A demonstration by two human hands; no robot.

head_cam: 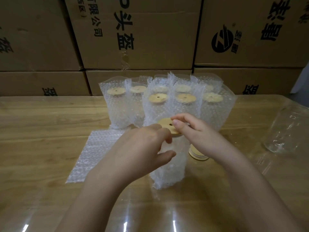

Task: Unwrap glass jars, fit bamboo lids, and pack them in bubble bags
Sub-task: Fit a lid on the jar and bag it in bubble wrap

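A glass jar in a bubble bag point(172, 166) stands upright on the table in front of me, and its bamboo lid point(165, 125) with a centre hole shows at the top. My left hand point(142, 148) grips the bag's upper left side, thumb and fingers around it. My right hand point(195, 131) pinches the lid's right rim. Behind them stand several packed jars in bubble bags point(158, 101), each with a bamboo lid. A loose bamboo lid point(197, 154) lies just right of the held jar, partly hidden by my right wrist.
Flat bubble bags point(93, 153) lie on the wooden table point(41, 123) to the left. A bare glass jar point(289, 129) lies on its side at the right edge. Stacked cardboard boxes point(137, 34) wall off the back.
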